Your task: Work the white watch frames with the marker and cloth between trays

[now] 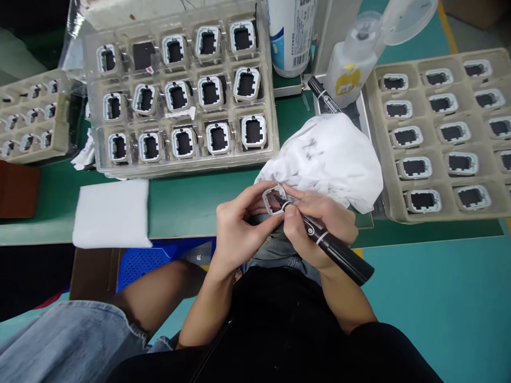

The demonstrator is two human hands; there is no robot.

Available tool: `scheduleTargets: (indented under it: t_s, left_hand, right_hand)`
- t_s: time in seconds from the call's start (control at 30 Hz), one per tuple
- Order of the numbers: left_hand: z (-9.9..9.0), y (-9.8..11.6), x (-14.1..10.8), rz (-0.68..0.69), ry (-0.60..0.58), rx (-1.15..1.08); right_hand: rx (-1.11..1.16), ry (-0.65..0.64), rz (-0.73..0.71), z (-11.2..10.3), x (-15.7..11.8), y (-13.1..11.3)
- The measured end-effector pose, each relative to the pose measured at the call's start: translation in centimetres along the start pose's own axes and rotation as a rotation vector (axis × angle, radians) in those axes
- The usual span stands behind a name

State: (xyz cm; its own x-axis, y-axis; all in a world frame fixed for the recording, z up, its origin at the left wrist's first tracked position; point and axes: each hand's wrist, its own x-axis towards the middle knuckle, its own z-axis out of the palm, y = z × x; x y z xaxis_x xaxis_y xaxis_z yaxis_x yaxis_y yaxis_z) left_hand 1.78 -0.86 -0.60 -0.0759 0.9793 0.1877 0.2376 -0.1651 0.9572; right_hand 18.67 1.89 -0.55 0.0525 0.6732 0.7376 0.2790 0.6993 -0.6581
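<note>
My left hand (243,226) grips a small square frame with rounded corners (269,202), light-coloured, between thumb and fingers. In my right hand (319,223) is a thick black marker pen (339,252), held like a pencil with its tip pointing into the frame's opening. Whether the tip touches the frame I cannot tell. Both hands are close together at the table's front edge, above my lap. Just behind them lies a crumpled white cloth (331,159) with dark smudges on it.
A clear tray (181,167) of similar frames stands behind left; a beige tray (443,213) holds more at right. A folded white cloth (112,213) lies at left. Behind the crumpled cloth are another black marker (323,94), a pump bottle (347,72) and a large white bottle (289,37).
</note>
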Motion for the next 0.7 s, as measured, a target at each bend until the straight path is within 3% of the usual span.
scheduleTargets:
  t_s: [0.4, 0.7]
  left_hand:
    - [-1.0, -0.1, 0.8, -0.158, -0.105, -0.194]
    - [-1.0, 0.5, 0.8, -0.174, -0.093, -0.236]
  right_hand:
    - [0.106, 0.054, -0.011, 0.4, 0.0, 0.0]
    - [0.08, 0.061, 0.061, 0.5, -0.2, -0.3]
